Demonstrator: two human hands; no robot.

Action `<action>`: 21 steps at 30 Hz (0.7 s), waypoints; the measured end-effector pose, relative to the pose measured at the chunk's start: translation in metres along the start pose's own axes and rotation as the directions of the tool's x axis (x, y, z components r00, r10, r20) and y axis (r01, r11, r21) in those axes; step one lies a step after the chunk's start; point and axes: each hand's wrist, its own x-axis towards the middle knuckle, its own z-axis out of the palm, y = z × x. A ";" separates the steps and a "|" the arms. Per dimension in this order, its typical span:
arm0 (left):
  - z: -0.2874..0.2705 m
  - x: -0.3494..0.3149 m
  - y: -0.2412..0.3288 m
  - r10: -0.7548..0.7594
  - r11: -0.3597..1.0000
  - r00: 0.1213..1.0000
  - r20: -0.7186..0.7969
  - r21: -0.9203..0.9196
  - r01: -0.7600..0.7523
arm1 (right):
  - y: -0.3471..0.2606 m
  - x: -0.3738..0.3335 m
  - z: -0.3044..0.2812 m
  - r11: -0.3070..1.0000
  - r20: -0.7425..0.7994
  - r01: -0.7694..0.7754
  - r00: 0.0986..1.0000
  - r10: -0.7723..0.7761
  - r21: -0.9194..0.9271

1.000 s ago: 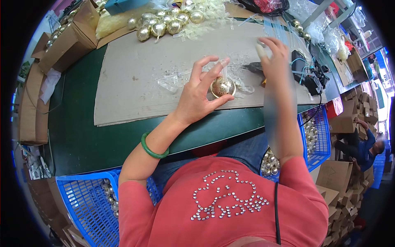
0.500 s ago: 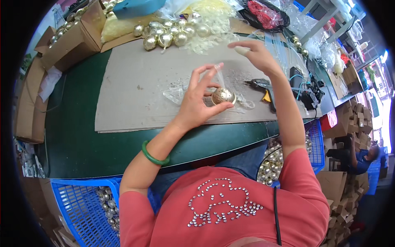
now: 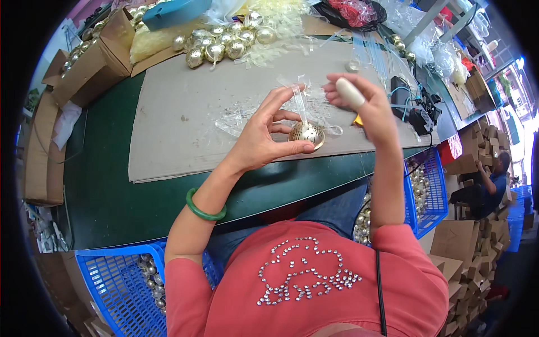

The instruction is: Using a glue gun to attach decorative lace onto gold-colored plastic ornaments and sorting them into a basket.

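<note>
So the left hand (image 3: 261, 135) is gripping a gold ball (image 3: 307, 132) just above the near edge of the cardboard (image 3: 168, 112), palm coming in from about 9 o'clock (ball is being my clock centre, 12 pointing across the table (image 3: 106, 191)). Thumb is pressing on the near side, and a clear ribbon (image 3: 300, 106) is rising from the top of the ball to that hand's fingertips. The right hand (image 3: 362, 104) is hovering at 2 o'clock, well apart from the ball, fingers loosely curling; can't tell if it's pinching anything. One digit is wearing a pale cover (image 3: 349, 93). A yellow-handled tool (image 3: 358, 121) is peeking out from behind it, mostly hidden. More gold balls are piling up at 11 o'clock (image 3: 224, 42), a black bag (image 3: 362, 14) is sitting at 1, and some black gadget (image 3: 420, 121) is lying at 3. Blue baskets of balls are standing at 8 (image 3: 120, 292) and 4 (image 3: 432, 194). Green bangle (image 3: 205, 210) is circling the left wrist, around 7 or 8.
</note>
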 end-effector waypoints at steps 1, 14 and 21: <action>0.001 -0.001 -0.001 0.013 0.999 1.000 -0.009 0.034 -0.013 | 0.011 -0.008 0.011 0.998 -0.076 0.034 0.996 -0.038 -0.053; 0.006 -0.001 -0.001 0.242 0.916 0.970 0.020 0.324 -0.235 | -0.054 -0.080 0.014 0.969 0.168 0.216 0.966 -0.195 -0.117; 0.010 -0.001 -0.007 0.363 0.806 0.926 0.106 0.462 -0.369 | -0.011 -0.067 0.022 0.846 0.091 0.174 0.985 -0.149 -0.503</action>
